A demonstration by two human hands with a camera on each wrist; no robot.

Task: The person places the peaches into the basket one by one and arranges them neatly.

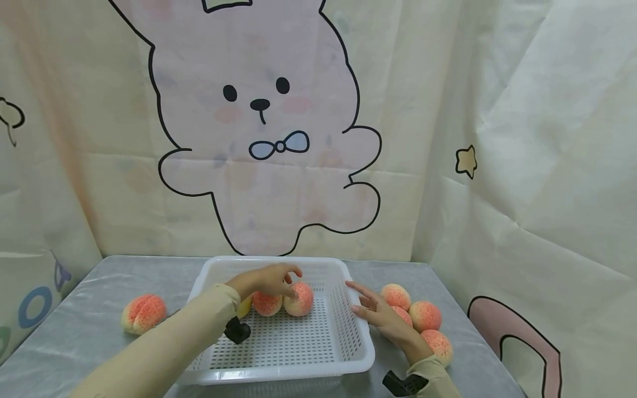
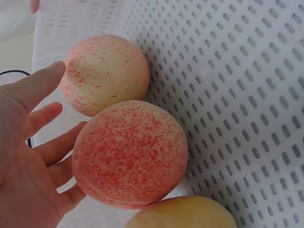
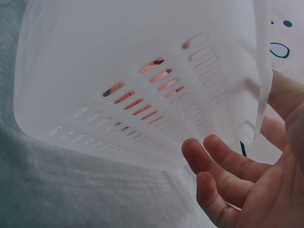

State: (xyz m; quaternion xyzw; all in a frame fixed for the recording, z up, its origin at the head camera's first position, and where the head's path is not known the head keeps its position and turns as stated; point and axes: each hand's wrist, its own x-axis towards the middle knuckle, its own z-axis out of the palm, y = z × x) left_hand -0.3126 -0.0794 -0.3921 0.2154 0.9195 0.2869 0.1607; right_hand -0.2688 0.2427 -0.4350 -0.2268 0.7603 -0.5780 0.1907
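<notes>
Inside the white perforated basket (image 1: 278, 372), my left hand (image 1: 269, 279) hovers over the fruit with its fingers spread. Its thumb tip is at the edge of a pale pink peach (image 2: 107, 73). The other fingertips lie beside or behind a redder peach (image 2: 130, 154); contact is unclear. A smooth yellow fruit (image 2: 183, 216) sits beside that peach, partly cut off by the frame. On the basket's right side, my right hand (image 1: 385, 318) holds the rim. Thumb and index finger reach over it, while the other fingers bend outside the wall (image 3: 118, 57).
To the right of the basket several peaches (image 1: 426, 316) are grouped close to my right hand. Another peach (image 1: 144, 314) lies on the grey cloth-covered table (image 1: 109, 282) at the left. A curtain with a cartoon bear (image 1: 269, 182) hangs behind the table.
</notes>
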